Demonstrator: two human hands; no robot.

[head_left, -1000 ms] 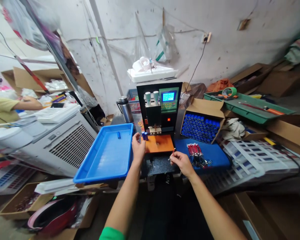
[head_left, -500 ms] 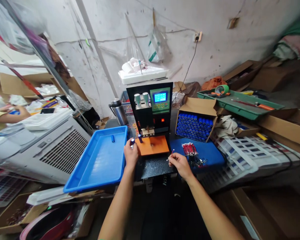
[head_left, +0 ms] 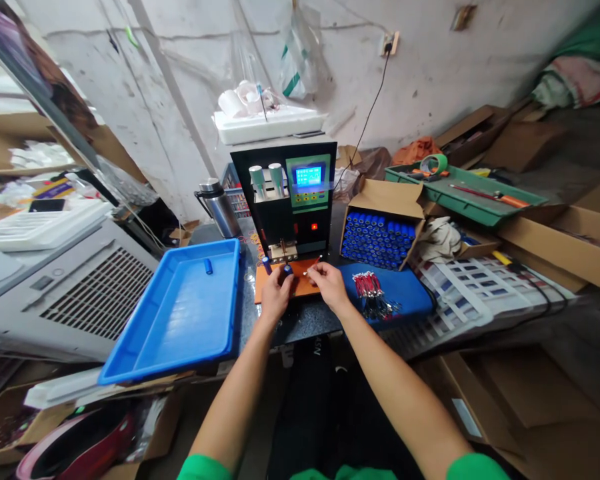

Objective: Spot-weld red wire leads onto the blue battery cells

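Observation:
My left hand (head_left: 276,293) is closed on a blue cylindrical battery cell (head_left: 287,269), over the orange plate (head_left: 301,288) in front of a black spot welder (head_left: 307,237). A second blue cell (head_left: 267,265) stands upright on the plate's left side, beside my left fingers. My right hand (head_left: 330,283) pinches a thin wire lead (head_left: 321,258) just right of the held cell. To the right, a bundle of red and black wire leads (head_left: 369,287) lies on a blue surface (head_left: 414,293).
On the left is a blue tray (head_left: 190,313) with one blue cell (head_left: 208,266) in it. A cardboard box (head_left: 393,193) full of blue cells stands right of the welder. Behind the tray is a steel flask (head_left: 220,207); a green tray (head_left: 490,193) of tools sits at the right.
My left hand has brought its cell from the tray side onto the orange plate. My right hand has moved left with the wire lead, close to the cell. The view has shifted.

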